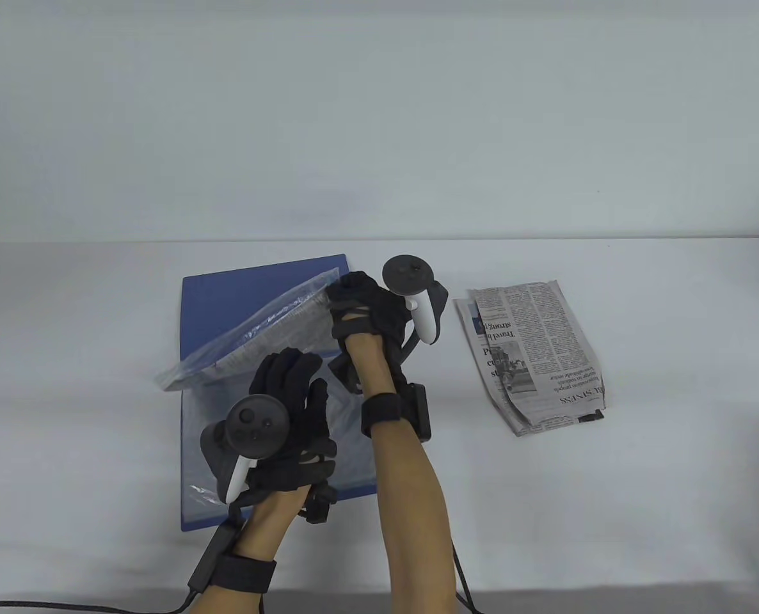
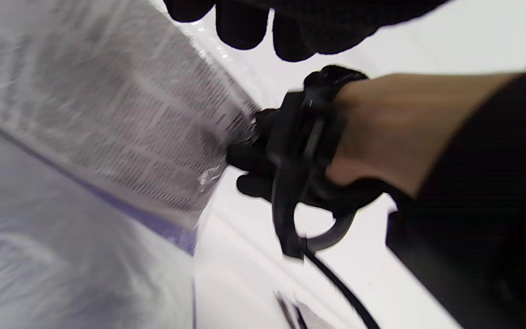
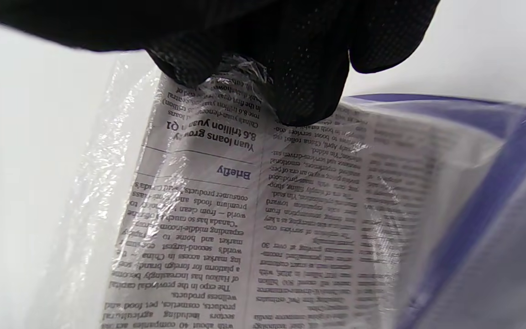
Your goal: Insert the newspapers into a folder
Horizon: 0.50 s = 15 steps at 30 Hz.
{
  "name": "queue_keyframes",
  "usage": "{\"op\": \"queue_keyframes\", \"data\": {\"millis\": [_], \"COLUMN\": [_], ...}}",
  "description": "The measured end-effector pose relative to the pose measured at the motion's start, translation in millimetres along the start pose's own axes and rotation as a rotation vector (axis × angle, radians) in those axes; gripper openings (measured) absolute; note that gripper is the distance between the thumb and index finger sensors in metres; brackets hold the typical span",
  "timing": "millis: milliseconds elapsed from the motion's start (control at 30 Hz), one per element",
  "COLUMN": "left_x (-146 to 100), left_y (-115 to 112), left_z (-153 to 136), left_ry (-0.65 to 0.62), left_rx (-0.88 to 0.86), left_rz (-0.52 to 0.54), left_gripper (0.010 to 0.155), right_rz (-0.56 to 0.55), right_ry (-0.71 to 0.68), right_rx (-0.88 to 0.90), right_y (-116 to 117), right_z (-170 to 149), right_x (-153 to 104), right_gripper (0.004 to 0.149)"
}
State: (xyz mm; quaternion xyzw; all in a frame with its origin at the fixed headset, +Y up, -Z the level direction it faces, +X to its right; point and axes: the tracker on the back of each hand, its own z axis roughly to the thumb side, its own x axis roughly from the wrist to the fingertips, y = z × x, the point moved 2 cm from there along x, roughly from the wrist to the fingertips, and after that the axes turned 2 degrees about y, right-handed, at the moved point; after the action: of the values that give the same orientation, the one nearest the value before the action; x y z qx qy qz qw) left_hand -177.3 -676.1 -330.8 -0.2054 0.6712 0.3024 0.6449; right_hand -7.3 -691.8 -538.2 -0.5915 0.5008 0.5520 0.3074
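Note:
An open blue folder point(image 1: 226, 291) with clear plastic sleeves lies on the table. My right hand point(image 1: 352, 300) pinches the top corner of one sleeve point(image 1: 261, 332) and holds it lifted and tilted. A folded newspaper sits inside this sleeve; the right wrist view shows its print point(image 3: 244, 205) under my fingertips point(image 3: 299, 91). My left hand point(image 1: 293, 393) rests open with spread fingers on the lower sleeve page of the folder. In the left wrist view the lifted sleeve point(image 2: 121, 123) meets my right hand point(image 2: 263, 151). A second folded newspaper point(image 1: 533, 352) lies on the table to the right, apart from both hands.
The white table point(image 1: 674, 320) runs to a back edge against a pale wall. Black cables point(image 1: 66, 604) trail from my wrists along the front edge. The blue folder edge point(image 3: 496, 183) shows in the right wrist view.

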Motion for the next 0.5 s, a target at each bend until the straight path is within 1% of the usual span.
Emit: {"op": "queue_keyframes", "data": {"millis": [67, 167, 200, 267, 300, 367, 467, 500], "left_x": [6, 14, 17, 21, 22, 25, 29, 31], "left_y": [-6, -13, -15, -18, -18, -20, -30, -35], "left_z": [-10, -20, -23, -26, -27, -31, -37, -39], "left_ry": [0.057, 0.101, 0.095, 0.074, 0.085, 0.103, 0.125, 0.132], "left_rx": [-0.007, -0.017, -0.009, 0.019, 0.038, 0.066, 0.07, 0.068], "left_rz": [-0.043, -0.092, -0.104, -0.125, -0.131, -0.149, -0.228, -0.269], "left_gripper": [0.052, 0.052, 0.051, 0.051, 0.051, 0.05, 0.048, 0.048], "right_rz": [-0.028, -0.049, -0.045, -0.028, -0.024, -0.012, 0.018, 0.031], "right_ry": [0.037, 0.066, 0.056, 0.028, 0.008, -0.054, -0.126, -0.141], "right_rx": [0.033, 0.089, 0.078, 0.053, 0.051, 0.061, -0.009, -0.036], "right_y": [0, -4, -7, -10, -12, -18, -29, -31], "right_z": [-1, -5, -4, -3, -2, 2, 5, 3], "right_x": [12, 18, 20, 19, 17, 10, -12, -20], "right_gripper": [0.037, 0.038, 0.041, 0.05, 0.054, 0.053, 0.052, 0.052]}}
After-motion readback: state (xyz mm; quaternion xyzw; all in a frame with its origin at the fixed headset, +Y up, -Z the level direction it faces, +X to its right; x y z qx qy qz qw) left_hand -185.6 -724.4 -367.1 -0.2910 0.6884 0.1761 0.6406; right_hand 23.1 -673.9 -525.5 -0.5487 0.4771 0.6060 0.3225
